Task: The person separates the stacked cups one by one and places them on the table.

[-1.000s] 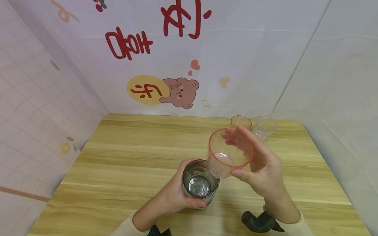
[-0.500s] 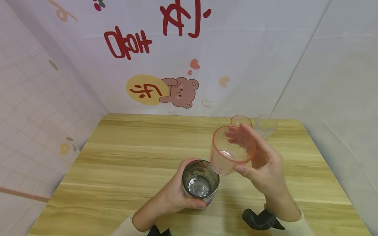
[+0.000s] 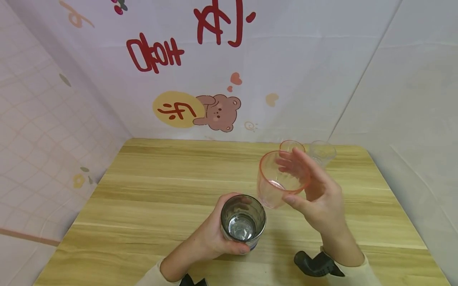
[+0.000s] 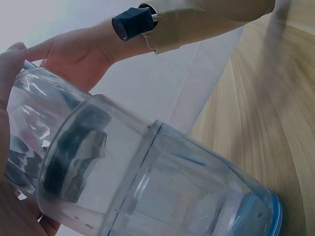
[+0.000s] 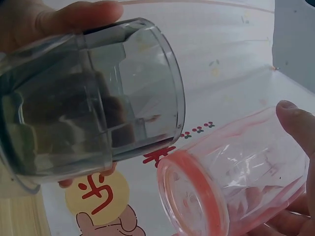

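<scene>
Pink cup [image 3: 269, 194]: pale tint, orange-red rim. Grey cup [image 3: 243, 222]: smoky. Table [image 3: 161, 178]: yellowish wood grain. Wall [image 3: 304, 71]: white, red characters [image 3: 239, 24], brownish-pink bear [image 3: 220, 113], yellow disc [image 3: 179, 97].

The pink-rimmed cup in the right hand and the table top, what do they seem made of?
Pink-rimmed cup: clear plastic or glass, I cannot tell which; glossy, see-through, with bright highlights. Table top: probably wood or wood-look laminate, smooth, showing streaked grain.

Two hands, a left hand [image 3: 214, 235] and a right hand [image 3: 323, 198], one pink cup [image 3: 269, 192], one cup stack [image 3: 243, 218] too overlapped to count, one red-rimmed cup [image 3: 291, 146], one clear cup [image 3: 323, 151] and one printed bear [image 3: 222, 113] are visible.
</scene>
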Tool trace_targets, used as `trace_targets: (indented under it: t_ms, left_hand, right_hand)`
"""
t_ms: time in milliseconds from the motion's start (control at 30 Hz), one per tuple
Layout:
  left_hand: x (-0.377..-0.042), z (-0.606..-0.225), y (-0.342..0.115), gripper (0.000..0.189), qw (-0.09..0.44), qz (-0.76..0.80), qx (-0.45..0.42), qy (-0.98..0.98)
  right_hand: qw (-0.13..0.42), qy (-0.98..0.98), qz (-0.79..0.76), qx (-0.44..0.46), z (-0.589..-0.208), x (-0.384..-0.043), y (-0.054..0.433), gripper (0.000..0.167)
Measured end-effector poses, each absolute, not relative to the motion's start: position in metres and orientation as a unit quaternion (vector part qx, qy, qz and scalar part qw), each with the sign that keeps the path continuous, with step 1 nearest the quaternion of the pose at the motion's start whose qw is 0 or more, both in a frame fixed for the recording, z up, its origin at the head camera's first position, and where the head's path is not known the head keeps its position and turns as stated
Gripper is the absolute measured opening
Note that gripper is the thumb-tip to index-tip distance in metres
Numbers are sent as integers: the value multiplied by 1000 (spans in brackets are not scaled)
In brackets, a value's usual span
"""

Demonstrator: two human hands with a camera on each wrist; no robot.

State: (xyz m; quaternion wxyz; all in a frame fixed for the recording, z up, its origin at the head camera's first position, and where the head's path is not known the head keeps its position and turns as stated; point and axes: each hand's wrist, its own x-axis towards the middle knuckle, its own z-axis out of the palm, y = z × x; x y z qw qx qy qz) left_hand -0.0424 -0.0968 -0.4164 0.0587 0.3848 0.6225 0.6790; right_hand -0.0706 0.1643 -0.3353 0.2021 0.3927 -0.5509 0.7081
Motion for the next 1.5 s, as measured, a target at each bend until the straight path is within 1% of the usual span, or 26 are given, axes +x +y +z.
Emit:
trace_targets:
  t_ms: [133,400,667,800,967,1133,1333,1500]
  left_hand:
    - [-42,-416,-97,96,65,682,381,621]
    - [-42,-417,-96,96,44,666,388,636]
    - [-43,-417,-97,96,39,664,390,637]
    - [-42,-417,-96,96,39,665,393,634]
    - [-41,-417,-96,95,43,671,392,629]
    - [-40,-417,-97,95,46,674,390,626]
    - [-41,-417,-98,96,49,673,389,628]
    - [-39,-417,-98,95,54,672,383,631]
  right_hand:
    - [196,-570,698,387,-338,-73,166,83]
    - [175,-606,688,360,-346,-76,169,81]
    - [158,-672,658,302,-356,-80,170,90]
    - [162,-692,647,276,-361,-80,169,94]
    - [165,-711,640,239,-366,-84,166,90]
    - [141,-746,621,192,-369,-89,164,85]
    - [127,-759,615,172,-375,-94,165,81]
    - [118,-761,617,161,-380,-99,165,81]
